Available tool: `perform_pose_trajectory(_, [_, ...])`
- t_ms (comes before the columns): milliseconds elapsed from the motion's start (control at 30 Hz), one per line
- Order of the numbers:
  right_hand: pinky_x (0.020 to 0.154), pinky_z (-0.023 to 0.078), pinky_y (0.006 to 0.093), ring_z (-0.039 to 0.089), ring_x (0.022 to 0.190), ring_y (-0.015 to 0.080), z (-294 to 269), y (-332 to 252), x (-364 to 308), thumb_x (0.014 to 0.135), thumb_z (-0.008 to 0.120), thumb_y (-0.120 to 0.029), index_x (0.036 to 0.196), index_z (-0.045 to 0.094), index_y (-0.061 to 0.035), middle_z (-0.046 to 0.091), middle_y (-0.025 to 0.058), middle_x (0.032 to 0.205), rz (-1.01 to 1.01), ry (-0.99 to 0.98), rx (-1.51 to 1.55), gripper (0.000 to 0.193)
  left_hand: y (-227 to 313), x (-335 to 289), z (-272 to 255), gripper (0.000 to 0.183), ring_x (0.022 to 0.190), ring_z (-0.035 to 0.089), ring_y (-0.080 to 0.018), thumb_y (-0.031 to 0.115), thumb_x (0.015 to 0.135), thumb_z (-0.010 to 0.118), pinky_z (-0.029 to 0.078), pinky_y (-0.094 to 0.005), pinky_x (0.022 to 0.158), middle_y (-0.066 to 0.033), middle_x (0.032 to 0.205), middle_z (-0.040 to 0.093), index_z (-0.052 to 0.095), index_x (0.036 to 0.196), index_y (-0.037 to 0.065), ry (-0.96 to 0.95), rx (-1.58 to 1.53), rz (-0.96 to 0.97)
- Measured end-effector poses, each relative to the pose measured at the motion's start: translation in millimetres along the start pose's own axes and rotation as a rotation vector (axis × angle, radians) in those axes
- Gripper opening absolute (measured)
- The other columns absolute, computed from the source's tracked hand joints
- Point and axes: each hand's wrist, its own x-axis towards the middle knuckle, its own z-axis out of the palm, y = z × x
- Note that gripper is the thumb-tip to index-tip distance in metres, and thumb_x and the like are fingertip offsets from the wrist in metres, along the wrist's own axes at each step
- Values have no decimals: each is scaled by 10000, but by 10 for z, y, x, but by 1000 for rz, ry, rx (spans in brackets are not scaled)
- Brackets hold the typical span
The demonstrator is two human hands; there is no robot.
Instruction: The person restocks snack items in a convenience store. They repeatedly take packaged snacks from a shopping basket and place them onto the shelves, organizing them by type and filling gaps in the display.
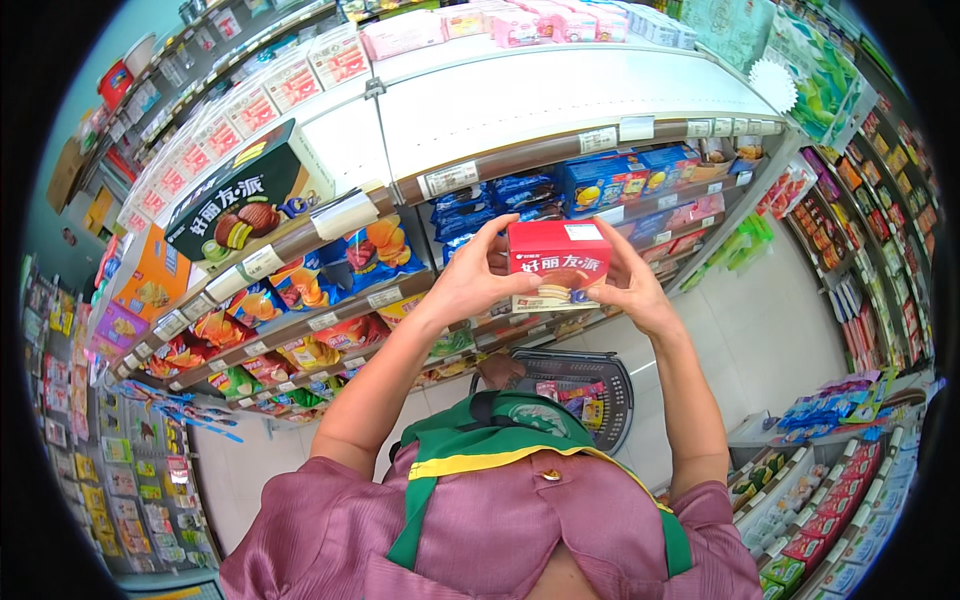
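Red snack box (556, 262) held up at shelf height, between both hands, in front of the blue packets (610, 182) on the shelf (560, 148). Left hand (470, 282) fingers wrapped on its left edge, right hand (628, 288) gripping the right edge. Shopping basket (600, 375) on the floor below, holding packets.

Both bare forearms raised from the lower edge, elbows bent, converging ahead of the chest. Left hand (468, 280) curled inward, fingers (492, 236) wrapped and closed in a grip. Right hand (632, 285) mirrored opposite, palm facing left, fingers likewise clasped, wrists level.
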Motion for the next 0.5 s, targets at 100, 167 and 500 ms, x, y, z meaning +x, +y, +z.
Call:
perform_pose_trajectory(100, [1040, 357, 353, 453, 1227, 221, -3, 22, -12, 702, 745, -58, 1464, 191, -83, 428, 144, 1353, 2, 5, 13, 942, 30, -14, 17, 869, 1061, 576, -233, 208, 706, 798, 489, -352, 896, -184, 1197, 533, 298, 1393, 24, -10, -31, -17])
perform_pose_trajectory(167, [1040, 356, 354, 455, 1224, 223, -11, 51, -13, 698, 751, -60, 1466, 186, -86, 436, 144, 1345, -5, 6, 18, 953, 64, -27, 20, 865, 1086, 560, -214, 218, 698, 815, 460, -352, 928, -150, 1214, 538, 322, 1388, 47, -12, -55, -56])
perform_pose_trajectory(500, [1052, 342, 363, 448, 1236, 223, -92, 124, -46, 697, 749, -43, 1465, 202, -96, 456, 135, 1332, -61, 13, 11, 944, 33, 32, 75, 794, 1025, 597, -235, 189, 702, 784, 490, -351, 885, -177, 1132, 567, 333, 1332, 12, -21, 16, 40])
